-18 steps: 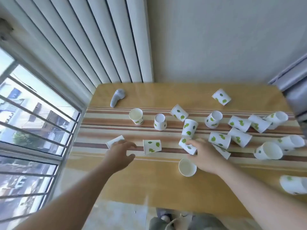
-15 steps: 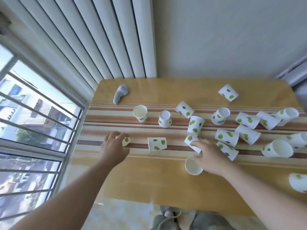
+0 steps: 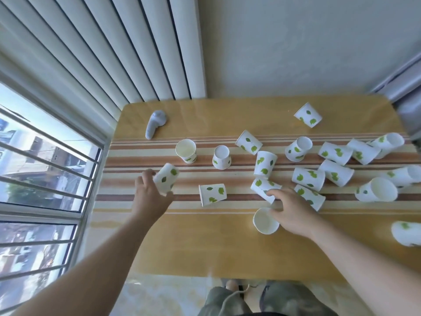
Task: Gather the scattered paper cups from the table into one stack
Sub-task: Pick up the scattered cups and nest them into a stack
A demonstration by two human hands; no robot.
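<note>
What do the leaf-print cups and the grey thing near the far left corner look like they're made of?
Cups: likely thin paper, matte white with printed green leaves and rolled rims. Grey thing: apparently moulded plastic, smooth, slightly glossy, rounded like a handheld controller.

White paper cups (image 3: 309, 179) printed with green leaves; yellow-tan table (image 3: 205, 247) banded with brown, orange and cream stripes; pale grey controller (image 3: 155, 124)

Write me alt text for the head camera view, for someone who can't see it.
A person's left hand grips a leaf-printed paper cup while the right hand reaches onto another cup, over a striped wooden table. Many more cups lie scattered, mostly tipped over. A grey controller sits at the far left corner.
</note>
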